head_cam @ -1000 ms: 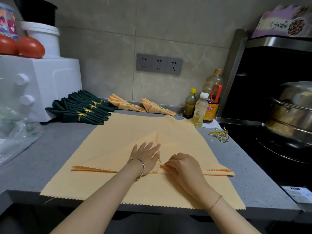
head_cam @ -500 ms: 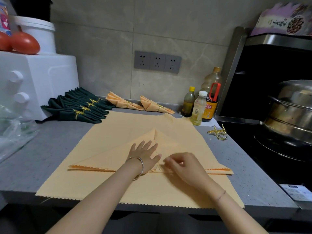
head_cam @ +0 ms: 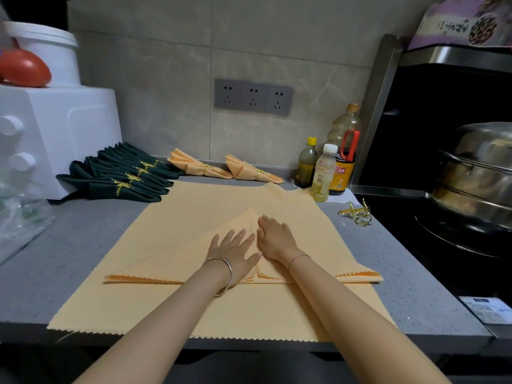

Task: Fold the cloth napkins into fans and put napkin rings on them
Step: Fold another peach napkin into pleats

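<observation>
Slid from the hem toward twelve o'clock: right hand (head_cam: 277, 236), now flat beside left hand (head_cam: 235, 250). Centre of table (head_cam: 83, 245), orange napkin (head_cam: 177, 259), under both grips, fingers spread, pressing. Smooth outward evenly, keeping hems aligned. Napkin rings (head_cam: 357, 214) at two o'clock.

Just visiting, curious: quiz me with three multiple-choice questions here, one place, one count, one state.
1. The left hand and right hand are: A flat on the folded orange napkin; B clenched; C lifted off it.
2. Finished orange fans by the wall: A one; B two; C five.
3. Loose gold rings lie: A on that napkin; B in the left hand; C on the counter, right of the napkin.
Answers: A, straight fingers rest on the napkin; B, two ringed fans show; C, they sit on bare grey counter.
</observation>
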Tool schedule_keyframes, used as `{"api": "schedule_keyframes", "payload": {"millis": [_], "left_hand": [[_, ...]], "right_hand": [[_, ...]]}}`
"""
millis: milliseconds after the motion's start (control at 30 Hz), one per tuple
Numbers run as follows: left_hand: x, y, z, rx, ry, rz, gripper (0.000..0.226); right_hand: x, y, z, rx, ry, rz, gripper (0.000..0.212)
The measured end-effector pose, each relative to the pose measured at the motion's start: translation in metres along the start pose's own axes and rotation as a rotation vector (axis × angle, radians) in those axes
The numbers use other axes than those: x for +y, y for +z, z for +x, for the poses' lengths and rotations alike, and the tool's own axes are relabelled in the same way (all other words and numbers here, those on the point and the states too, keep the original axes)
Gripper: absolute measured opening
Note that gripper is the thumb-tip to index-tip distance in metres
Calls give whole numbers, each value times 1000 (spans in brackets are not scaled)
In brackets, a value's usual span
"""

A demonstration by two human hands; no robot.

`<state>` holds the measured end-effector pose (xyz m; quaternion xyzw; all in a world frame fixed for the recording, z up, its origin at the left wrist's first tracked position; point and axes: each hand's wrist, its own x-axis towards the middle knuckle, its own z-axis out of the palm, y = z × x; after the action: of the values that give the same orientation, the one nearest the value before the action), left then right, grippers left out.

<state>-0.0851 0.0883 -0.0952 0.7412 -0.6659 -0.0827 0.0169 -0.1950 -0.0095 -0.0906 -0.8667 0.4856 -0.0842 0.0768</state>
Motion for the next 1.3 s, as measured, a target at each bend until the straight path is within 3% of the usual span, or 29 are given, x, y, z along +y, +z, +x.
{"api": "schedule_keyframes", "payload": {"millis": [633,967,1133,1300], "left_hand": [[2,-6,-5,-33,9,8,58],[-3,-15,-5,-73,28,54,57],[-3,-14,-11,-48,60,37,55],[7,-9,-43,-45,150,-59,53]], "right_hand": [[109,-25,-121,12,327,-36,57],[95,-31,-154,13,44,30,55],[94,-34,-162,-76,-32,23,79],[99,-41,-159,-100,-69,-81,87]]}}
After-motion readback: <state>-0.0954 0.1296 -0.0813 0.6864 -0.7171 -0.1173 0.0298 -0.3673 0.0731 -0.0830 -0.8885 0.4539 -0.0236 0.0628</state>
